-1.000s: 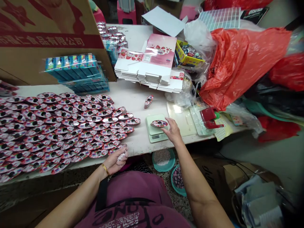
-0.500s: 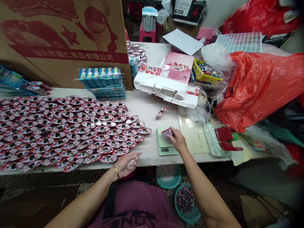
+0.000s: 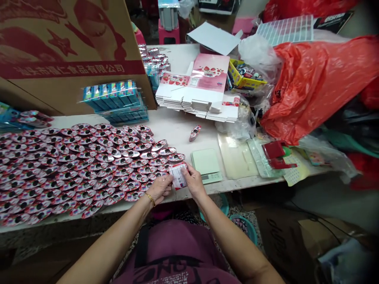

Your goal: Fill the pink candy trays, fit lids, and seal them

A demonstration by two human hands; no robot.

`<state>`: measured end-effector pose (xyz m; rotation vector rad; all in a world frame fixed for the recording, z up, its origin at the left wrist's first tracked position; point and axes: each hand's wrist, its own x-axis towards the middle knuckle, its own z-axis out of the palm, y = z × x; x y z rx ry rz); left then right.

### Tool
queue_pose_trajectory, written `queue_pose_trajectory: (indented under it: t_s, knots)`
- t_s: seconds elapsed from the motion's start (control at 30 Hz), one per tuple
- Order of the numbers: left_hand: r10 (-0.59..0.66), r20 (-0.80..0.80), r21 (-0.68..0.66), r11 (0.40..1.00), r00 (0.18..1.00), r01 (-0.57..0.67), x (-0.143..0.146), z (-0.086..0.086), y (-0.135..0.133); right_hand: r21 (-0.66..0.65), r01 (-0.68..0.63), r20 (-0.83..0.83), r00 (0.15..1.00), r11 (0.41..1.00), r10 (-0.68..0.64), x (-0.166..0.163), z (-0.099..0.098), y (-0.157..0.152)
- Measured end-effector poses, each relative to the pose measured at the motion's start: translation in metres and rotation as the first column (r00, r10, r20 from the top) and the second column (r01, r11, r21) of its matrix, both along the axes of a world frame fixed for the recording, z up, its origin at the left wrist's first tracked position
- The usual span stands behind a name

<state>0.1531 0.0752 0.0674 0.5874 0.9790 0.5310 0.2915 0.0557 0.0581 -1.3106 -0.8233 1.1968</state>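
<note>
- Small carton (image 3: pixel 178 175), with its white printed side showing, is raised between the two hands, a little below the centre of the frame.
- Right hand (image 3: pixel 194 182) holds the carton at its right edge, with thumb and fingers parted only as much as the piece requires.
- Left hand (image 3: pixel 160 188) has its fingers curled nearly closed, and their tips hold the carton's left edge. Whether something else lies inside these fingers, I cannot tell.
- For good handling, I judge that both hands should press lightly, because the walls look easy to dent. If this piece has a hole in its end like its neighbours, that end is probably better kept upward.
- Left of the hands, many similar cartons (image 3: pixel 100 171) stand on end in close rows on the bench (image 3: pixel 177 122). The nearest ones could be tipped by a wrist, so some care is advisable.
- Right of the hands is a pale green scale (image 3: pixel 205 161); above it in the frame, one lone carton (image 3: pixel 194 133) stands apart.
- Farther out are flat folded boxes (image 3: pixel 210 73) at upper centre, a red plastic bag (image 3: pixel 319 86) at right, and blue packs (image 3: pixel 111 96) at upper left.
</note>
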Motion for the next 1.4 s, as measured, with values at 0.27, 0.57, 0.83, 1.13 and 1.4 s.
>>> queue_pose_trajectory:
  t_s: [0.27, 0.57, 0.83, 1.13, 1.4]
  knots:
    - [0.004, 0.051, -0.025, 1.000, 0.999, -0.002, -0.008, 0.000, 0.004, -0.076, 0.180, -0.386, 0.902, 0.981, -0.195, -0.010, 0.009, 0.007]
    - [0.084, 0.177, -0.058, 0.995, 0.981, -0.075, 0.008, -0.012, 0.006, 0.001, 0.184, -0.086, 0.979, 0.983, -0.183, 0.012, 0.026, -0.002]
    - [0.230, 0.376, -0.263, 0.955, 0.898, -0.135, 0.054, -0.019, 0.033, 0.178, -0.128, 0.796, 0.602, 0.976, -0.067, 0.047, 0.045, 0.002]
    - [0.287, 0.430, -0.404, 0.909, 0.856, -0.102, 0.013, -0.028, 0.020, -0.128, -0.220, 0.990, -0.079, 0.967, 0.113, 0.108, 0.005, 0.024]
    - [0.273, 0.297, -0.510, 0.855, 0.915, -0.090, 0.009, -0.035, -0.025, -0.048, -0.373, 0.965, 0.221, 0.927, 0.139, 0.009, 0.028, -0.031]
